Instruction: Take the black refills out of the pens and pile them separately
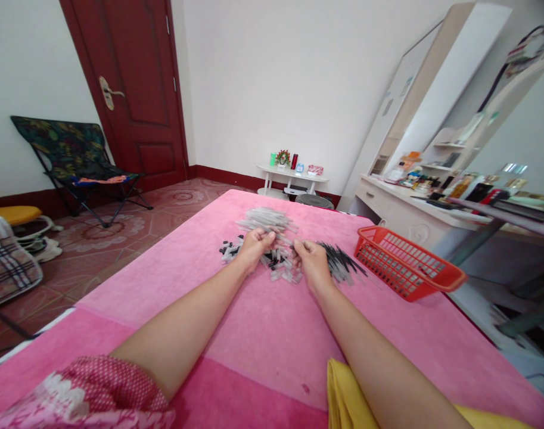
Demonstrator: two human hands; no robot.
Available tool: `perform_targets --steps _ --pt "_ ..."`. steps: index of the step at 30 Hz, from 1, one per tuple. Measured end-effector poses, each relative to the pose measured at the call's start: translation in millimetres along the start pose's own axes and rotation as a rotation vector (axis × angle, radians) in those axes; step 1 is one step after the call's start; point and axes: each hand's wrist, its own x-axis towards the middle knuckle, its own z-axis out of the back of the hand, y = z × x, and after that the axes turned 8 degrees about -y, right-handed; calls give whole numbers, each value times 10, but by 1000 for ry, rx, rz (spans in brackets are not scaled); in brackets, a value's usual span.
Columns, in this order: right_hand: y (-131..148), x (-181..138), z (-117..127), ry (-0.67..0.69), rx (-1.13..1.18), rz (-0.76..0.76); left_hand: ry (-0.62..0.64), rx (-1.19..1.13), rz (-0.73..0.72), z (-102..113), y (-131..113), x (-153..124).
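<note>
My left hand and my right hand are close together over the pink cloth, fingers pinched. A slim greyish pen barrel runs between them, with both sets of fingertips on its ends; blur hides its details. Behind the hands lies a pile of clear, frosted pen barrels. Small clear and black pieces like pen caps are scattered around my left hand, with more short clear caps between the wrists. To the right of my right hand rests a fanned heap of thin dark sticks like pen refills.
A red plastic basket stands at the table's right side. Pink plush cloth covers the table. Folded yellow fabric lies under my right forearm. Beyond are a folding chair, a low white stand and a crowded dresser.
</note>
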Motion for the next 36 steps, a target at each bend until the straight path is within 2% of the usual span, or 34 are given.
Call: perform_targets --steps 4,9,14,20,23,27,30,36 --pt "42 -21 -20 -72 -39 124 -58 2 15 5 11 18" --pt "60 -34 -12 -44 -74 177 -81 -24 -4 11 7 22" --pt "54 -7 42 27 -275 171 -29 -1 -22 -14 -3 5" --pt "94 -13 24 29 -193 150 -57 -17 -46 3 6 32" --pt "73 -8 35 45 -255 189 -34 -1 -47 -4 11 30" --pt "51 14 38 72 -245 51 8 -8 -47 -28 14 22" --pt "89 6 6 89 -195 -16 -11 -21 -45 -23 13 28" --pt "119 -32 -6 74 -235 120 -16 -25 -45 -12 16 34"
